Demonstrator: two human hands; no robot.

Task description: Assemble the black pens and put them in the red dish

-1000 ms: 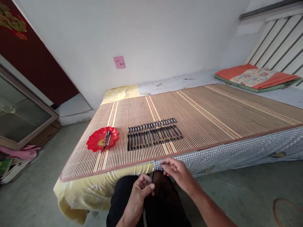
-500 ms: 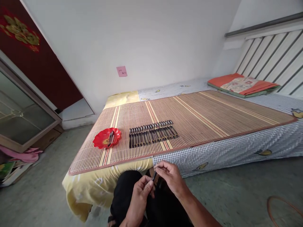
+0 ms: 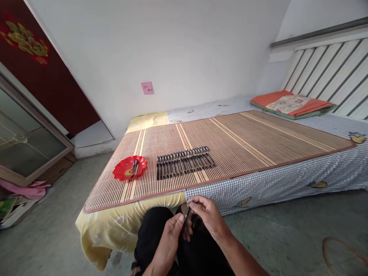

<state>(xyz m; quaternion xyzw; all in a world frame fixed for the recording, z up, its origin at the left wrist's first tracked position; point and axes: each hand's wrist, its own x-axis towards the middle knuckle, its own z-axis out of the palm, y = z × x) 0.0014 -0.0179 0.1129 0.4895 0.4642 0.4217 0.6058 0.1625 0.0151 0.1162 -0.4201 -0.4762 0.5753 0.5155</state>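
In front of my knees, a thin dark pen (image 3: 188, 212) slants between my two hands. My right hand (image 3: 207, 214) pinches its upper end with thumb and forefinger. My left hand (image 3: 172, 229) closes on the lower end, its thumb on top and the other fingers curled beneath; that end of the pen is partly hidden. Beyond them on the bed mat lies a row of several dark, clear-barrelled pens (image 3: 184, 163), side by side with their caps toward the wall. Left of the row, a scalloped red dish (image 3: 119, 168) holds a few more pens (image 3: 134, 168).
The striped bamboo mat (image 3: 230, 142) covers the bed over yellow and checked sheets (image 3: 273, 191). A folded orange quilt (image 3: 293, 104) rests at the far right by the white slatted headboard (image 3: 330, 73). A glass-panelled cabinet door (image 3: 25, 126) stands at left.
My left hand's lower fingers have uncurled a little, and more of the pen shows between the hands. The row and the dish stay as they were.
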